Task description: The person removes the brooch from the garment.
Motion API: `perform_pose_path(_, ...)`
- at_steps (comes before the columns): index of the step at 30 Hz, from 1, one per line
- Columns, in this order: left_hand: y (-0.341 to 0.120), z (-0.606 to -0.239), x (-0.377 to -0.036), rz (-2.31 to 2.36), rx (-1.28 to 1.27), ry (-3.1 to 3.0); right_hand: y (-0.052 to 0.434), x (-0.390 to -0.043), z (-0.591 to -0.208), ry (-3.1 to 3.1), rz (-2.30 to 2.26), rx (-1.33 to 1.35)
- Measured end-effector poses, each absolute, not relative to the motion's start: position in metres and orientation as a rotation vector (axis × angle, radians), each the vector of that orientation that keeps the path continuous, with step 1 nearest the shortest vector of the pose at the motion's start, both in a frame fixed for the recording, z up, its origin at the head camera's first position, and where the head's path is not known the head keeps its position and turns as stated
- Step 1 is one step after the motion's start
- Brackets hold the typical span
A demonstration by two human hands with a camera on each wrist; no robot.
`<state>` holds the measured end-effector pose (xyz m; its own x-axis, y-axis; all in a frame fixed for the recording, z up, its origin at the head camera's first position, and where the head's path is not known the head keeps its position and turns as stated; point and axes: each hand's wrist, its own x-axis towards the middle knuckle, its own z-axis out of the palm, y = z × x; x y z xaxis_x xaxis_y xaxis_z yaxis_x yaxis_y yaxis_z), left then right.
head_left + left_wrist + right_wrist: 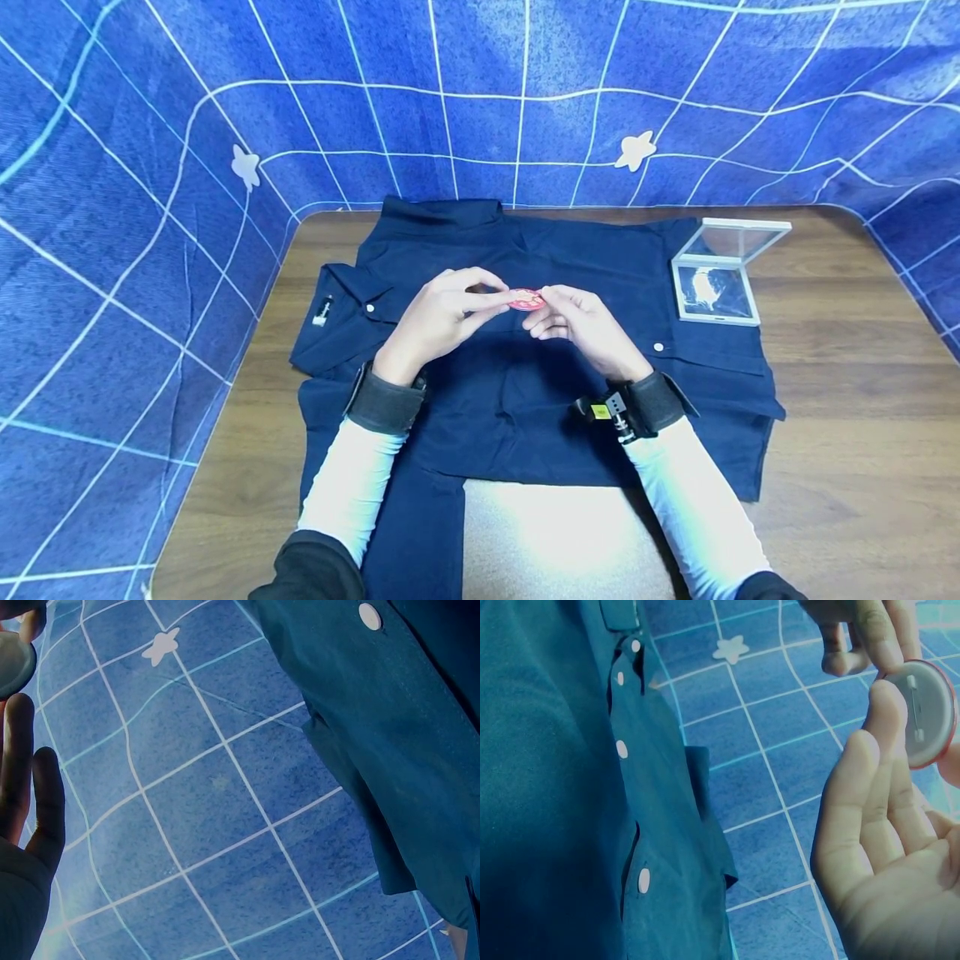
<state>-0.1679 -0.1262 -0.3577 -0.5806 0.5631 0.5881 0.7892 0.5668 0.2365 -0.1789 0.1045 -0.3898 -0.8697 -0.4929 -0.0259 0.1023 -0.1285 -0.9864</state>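
A round red pin badge (526, 298) is held above a dark navy button-up shirt (525, 392) spread flat on the table. My left hand (450, 317) pinches the badge's left edge and my right hand (567, 318) pinches its right edge. In the right wrist view the badge's silver back (930, 712) with its safety pin faces the camera. My right fingertips (881, 712) rest on its rim, and fingers of the left hand (862, 634) reach in from above. The left wrist view shows my left fingers (22, 772) below the badge's edge (13, 664).
An open clear plastic case (716, 271) lies on the wooden table (847, 400) right of the shirt, at its shoulder. Blue grid-patterned cloth (150, 208) walls in the table at the back and both sides. A pale patch (555, 533) lies at the front edge.
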Motion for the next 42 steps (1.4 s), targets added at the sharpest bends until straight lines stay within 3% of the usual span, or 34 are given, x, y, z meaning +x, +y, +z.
perform_pose_path(42, -0.1250, -0.3586, -0.1679, -0.875, -1.009, -2.488, 0.1086, -0.1791, -0.3871, 1.817, -2.101, -0.354)
